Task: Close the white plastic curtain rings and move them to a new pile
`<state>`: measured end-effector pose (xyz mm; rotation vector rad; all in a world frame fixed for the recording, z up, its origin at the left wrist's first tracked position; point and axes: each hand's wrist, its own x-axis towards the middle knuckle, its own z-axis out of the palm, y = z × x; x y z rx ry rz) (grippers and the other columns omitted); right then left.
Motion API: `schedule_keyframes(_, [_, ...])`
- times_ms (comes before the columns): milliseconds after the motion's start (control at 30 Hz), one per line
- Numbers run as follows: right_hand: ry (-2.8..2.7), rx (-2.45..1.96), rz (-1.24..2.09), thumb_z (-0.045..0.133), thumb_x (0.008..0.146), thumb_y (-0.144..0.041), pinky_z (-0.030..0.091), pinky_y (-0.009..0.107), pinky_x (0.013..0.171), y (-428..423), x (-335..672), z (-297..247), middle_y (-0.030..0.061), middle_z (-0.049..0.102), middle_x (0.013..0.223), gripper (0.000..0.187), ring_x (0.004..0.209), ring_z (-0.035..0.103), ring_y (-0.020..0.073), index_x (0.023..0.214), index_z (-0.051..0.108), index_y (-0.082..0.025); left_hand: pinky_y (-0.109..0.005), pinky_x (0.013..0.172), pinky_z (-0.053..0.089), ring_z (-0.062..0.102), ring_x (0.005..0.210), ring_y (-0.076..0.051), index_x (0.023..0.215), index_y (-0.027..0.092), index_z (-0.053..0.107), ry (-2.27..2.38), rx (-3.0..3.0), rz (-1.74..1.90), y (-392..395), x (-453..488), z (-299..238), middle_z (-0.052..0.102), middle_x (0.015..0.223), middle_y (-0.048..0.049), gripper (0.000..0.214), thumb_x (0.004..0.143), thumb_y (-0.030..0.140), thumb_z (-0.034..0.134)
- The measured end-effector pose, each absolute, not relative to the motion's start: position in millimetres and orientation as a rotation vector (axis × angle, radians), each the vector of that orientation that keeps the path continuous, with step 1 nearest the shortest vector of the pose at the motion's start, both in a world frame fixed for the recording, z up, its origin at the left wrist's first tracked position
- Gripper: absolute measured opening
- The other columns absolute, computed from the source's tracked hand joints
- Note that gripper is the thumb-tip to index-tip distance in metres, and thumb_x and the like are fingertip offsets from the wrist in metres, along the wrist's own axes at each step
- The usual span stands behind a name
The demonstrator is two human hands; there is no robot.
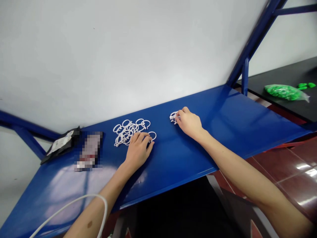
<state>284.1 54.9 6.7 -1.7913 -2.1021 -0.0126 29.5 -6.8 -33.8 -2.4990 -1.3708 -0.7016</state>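
Note:
A loose pile of white plastic rings (125, 135), which look like curtain rings with small knobs, lies on the blue table. My left hand (139, 148) rests at the pile's right front edge, its fingers curled. Between its thumb and fingertips is one white ring (155, 135), partly covered by the fingers. Farther right, my right hand (189, 121) pinches at a small group of white rings (172, 116) on the table. The fingers hide part of that group, so how many rings are there cannot be made out.
To the left on the blue table (158, 168) lie a black package (63, 143) with a white label and a blurred-out flat object (89, 150). A white cable (71, 201) crosses my left forearm. At right, a black table (260, 79) bears a bag of green pieces (284, 92).

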Motion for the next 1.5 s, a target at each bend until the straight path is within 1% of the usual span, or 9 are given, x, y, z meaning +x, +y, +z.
schedule_keyframes(100, [-2.07, -1.851, -0.059, 0.055, 0.101, -0.038, 0.043, 0.032, 0.058, 57, 288, 5, 0.0154, 0.06, 0.121, 0.03, 0.078, 0.068, 0.0225, 0.113, 0.067, -0.014, -0.044, 0.093, 0.047, 0.058, 0.1, -0.026, 0.098, 0.02, 0.066, -1.364, -2.565, -0.76, -10, 29, -30, 0.072, 0.104, -0.0077, 0.01, 0.098, 0.028, 0.059])
schedule_keyframes(200, [-2.027, -1.699, -0.017, 0.054, 0.101, -0.038, 0.046, 0.031, 0.061, 54, 283, 3, 0.0124, 0.06, 0.12, 0.028, 0.082, 0.067, 0.0217, 0.112, 0.067, -0.016, -0.04, 0.088, 0.047, 0.06, 0.094, -0.024, 0.1, 0.021, 0.063, -1.409, -2.647, -0.829, -14, 29, -26, 0.072, 0.1, -0.0057, 0.01, 0.1, 0.028, 0.056])
schedule_keyframes(367, [-2.193, -1.159, 0.424, 0.06, 0.097, -0.029, 0.051, 0.03, 0.074, 42, 272, 1, 0.0066, 0.063, 0.113, 0.016, 0.074, 0.063, 0.0132, 0.107, 0.068, -0.018, -0.03, 0.073, 0.049, 0.062, 0.078, -0.017, 0.099, 0.022, 0.058, -1.537, -2.757, -0.955, -19, 32, -23, 0.067, 0.089, -0.0012, 0.009, 0.102, 0.027, 0.05])
schedule_keyframes(533, [-2.328, -0.815, 0.79, 0.062, 0.091, -0.016, 0.049, 0.026, 0.068, 23, 257, -2, 0.0053, 0.065, 0.115, 0.019, 0.068, 0.062, 0.0096, 0.109, 0.066, -0.019, -0.026, 0.066, 0.049, 0.061, 0.069, -0.014, 0.095, 0.022, 0.056, -1.644, -2.809, -1.139, -22, 37, -27, 0.065, 0.083, 0.0009, 0.012, 0.101, 0.029, 0.048])
schedule_keyframes(667, [-2.316, -0.778, 0.865, 0.062, 0.096, -0.023, 0.045, 0.025, 0.067, 19, 250, -3, 0.0034, 0.069, 0.095, 0.01, 0.071, 0.062, 0.0126, 0.101, 0.068, -0.017, -0.027, 0.067, 0.052, 0.063, 0.069, -0.014, 0.099, 0.022, 0.055, -1.79, -2.741, -1.363, -22, 39, -31, 0.066, 0.081, 0.0005, 0.012, 0.098, 0.034, 0.055])
schedule_keyframes(767, [-2.211, -0.831, 0.956, 0.06, 0.099, -0.03, 0.043, 0.024, 0.066, 22, 250, -3, 0.0011, 0.069, 0.081, 0.015, 0.069, 0.061, 0.0131, 0.098, 0.07, -0.018, -0.03, 0.074, 0.056, 0.069, 0.08, -0.016, 0.11, 0.021, 0.055, -1.831, -2.742, -1.552, -21, 39, -32, 0.069, 0.092, -0.0032, 0.02, 0.095, 0.034, 0.06])
schedule_keyframes(833, [-2.133, -0.854, 1.031, 0.061, 0.099, -0.033, 0.043, 0.024, 0.065, 23, 251, -1, -0.0001, 0.069, 0.077, 0.018, 0.066, 0.061, 0.0126, 0.097, 0.07, -0.018, -0.03, 0.074, 0.057, 0.07, 0.078, -0.016, 0.109, 0.021, 0.057, -1.859, -2.741, -1.605, -20, 39, -32, 0.07, 0.091, -0.0032, 0.017, 0.096, 0.033, 0.058])
schedule_keyframes(1100, [-2.04, -0.873, 1.124, 0.061, 0.099, -0.035, 0.043, 0.023, 0.064, 20, 250, 3, -0.0004, 0.071, 0.077, 0.019, 0.067, 0.063, 0.0123, 0.099, 0.069, -0.018, -0.028, 0.07, 0.055, 0.069, 0.072, -0.015, 0.098, 0.021, 0.063, -1.86, -2.688, -1.447, -18, 37, -30, 0.072, 0.084, -0.0014, 0.012, 0.096, 0.032, 0.058])
schedule_keyframes(1500, [-2.257, -0.82, 0.891, 0.054, 0.103, -0.029, 0.041, 0.024, 0.068, 18, 247, -5, 0.0017, 0.069, 0.084, 0.019, 0.073, 0.061, 0.0141, 0.096, 0.068, -0.018, -0.025, 0.067, 0.05, 0.064, 0.07, -0.014, 0.093, 0.022, 0.059, -1.599, -2.667, -1.22, -20, 39, -33, 0.067, 0.079, 0.0012, 0.011, 0.1, 0.024, 0.051])
